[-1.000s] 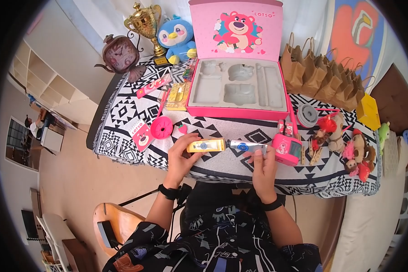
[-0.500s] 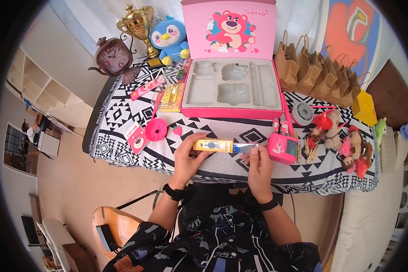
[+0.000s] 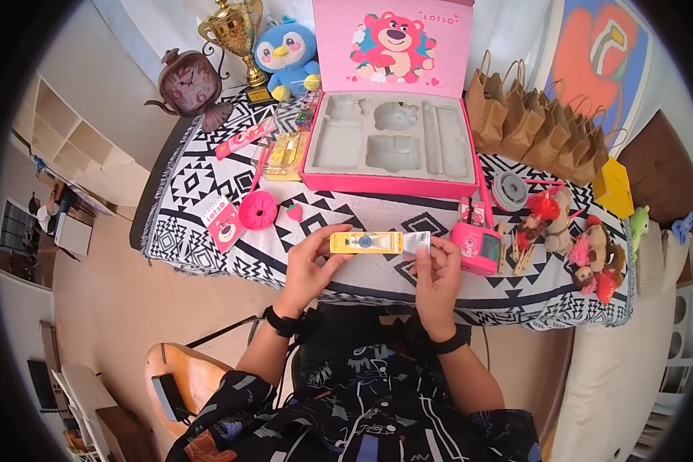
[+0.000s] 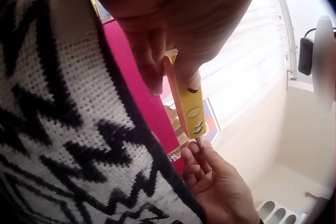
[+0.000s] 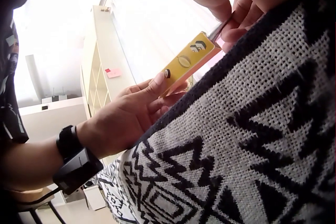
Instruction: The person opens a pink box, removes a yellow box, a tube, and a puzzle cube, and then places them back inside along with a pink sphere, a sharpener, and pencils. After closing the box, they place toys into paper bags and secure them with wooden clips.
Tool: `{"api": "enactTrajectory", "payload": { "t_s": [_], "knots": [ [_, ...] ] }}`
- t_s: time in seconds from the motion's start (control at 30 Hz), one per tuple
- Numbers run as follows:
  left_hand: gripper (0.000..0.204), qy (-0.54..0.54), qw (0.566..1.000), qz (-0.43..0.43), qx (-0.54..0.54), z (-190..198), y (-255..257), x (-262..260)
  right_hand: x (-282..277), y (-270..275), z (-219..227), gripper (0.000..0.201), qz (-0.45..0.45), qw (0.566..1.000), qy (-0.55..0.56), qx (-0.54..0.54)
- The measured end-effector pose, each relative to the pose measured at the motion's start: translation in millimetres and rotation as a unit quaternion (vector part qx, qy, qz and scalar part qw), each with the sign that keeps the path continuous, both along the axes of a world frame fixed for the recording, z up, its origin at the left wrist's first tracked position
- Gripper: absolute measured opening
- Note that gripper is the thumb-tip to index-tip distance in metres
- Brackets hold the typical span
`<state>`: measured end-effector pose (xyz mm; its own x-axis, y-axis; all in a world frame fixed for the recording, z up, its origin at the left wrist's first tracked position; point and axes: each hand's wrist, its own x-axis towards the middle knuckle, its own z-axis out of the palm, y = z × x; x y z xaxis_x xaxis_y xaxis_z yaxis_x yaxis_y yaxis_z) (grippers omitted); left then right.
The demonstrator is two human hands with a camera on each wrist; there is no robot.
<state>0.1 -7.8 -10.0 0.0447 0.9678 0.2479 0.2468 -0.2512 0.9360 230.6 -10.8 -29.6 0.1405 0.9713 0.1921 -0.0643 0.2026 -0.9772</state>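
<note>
In front of the pink box (image 3: 393, 185), a long yellow box (image 3: 366, 242) points sideways, a silver tube (image 3: 416, 243) poking out one end.

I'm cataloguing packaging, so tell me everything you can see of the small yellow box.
The yellow box is slim and oblong, apparently thin card, with dark printed marks along one side; the print is too small to read. Its upward face shows a pale tube with a round blue mark. The left hand grips one end, holding it lengthwise over the patterned cloth. From the other end pokes the silvery tube, pinched by the right hand.
</note>
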Motion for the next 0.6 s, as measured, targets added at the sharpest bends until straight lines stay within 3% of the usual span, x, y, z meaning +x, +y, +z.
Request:
{"api": "enactTrajectory", "payload": {
  "t_s": [0.13,0.37,0.6],
  "knots": [
    [0.045,-0.005,1.0,0.004,0.004,16,0,2,2,0,4,0.028,0.002,0.999,0.035,-0.006],
    [0.043,0.021,0.997,-0.015,0.079,65,4,6,0,5,54,0.027,0.0,0.998,0.033,0.052],
    [0.043,0.028,0.992,0.002,0.122,78,6,12,-1,13,67,0.025,-0.014,0.995,0.025,0.094]
  ]
}}
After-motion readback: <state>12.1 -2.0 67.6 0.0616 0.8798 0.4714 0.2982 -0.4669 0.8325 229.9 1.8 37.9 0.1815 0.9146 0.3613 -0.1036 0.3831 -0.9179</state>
